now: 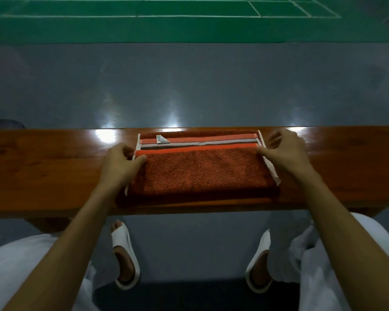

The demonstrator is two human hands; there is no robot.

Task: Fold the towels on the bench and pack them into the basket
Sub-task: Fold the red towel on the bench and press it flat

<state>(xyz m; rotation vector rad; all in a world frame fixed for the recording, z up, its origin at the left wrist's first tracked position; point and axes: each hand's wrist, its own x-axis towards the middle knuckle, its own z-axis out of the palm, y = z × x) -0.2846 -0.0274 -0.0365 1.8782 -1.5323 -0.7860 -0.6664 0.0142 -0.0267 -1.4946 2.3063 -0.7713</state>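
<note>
– So how will that towel [202, 173] handle?
– Soft and light, I judge: thick terry, limp, with no stiffness of its own. It lies folded in a rectangle on the bench [43, 167], its striped band [198, 142] toward the far edge. It will likely sag if lifted by one end.
– Where to take hold, then?
– At the two short ends, as now. The left hand [119, 162] grips the left edge, thumb on top. The right hand [285, 151] curls its fingers onto the white hem [271, 167] at the right edge and seems to pinch it.
– Anything you cannot see?
– The basket is out of view, and so are any other towels. How many layers the fold has is hidden, as is whatever the left hand does beneath the edge, and the small label [161, 139] is too blurred to read
</note>
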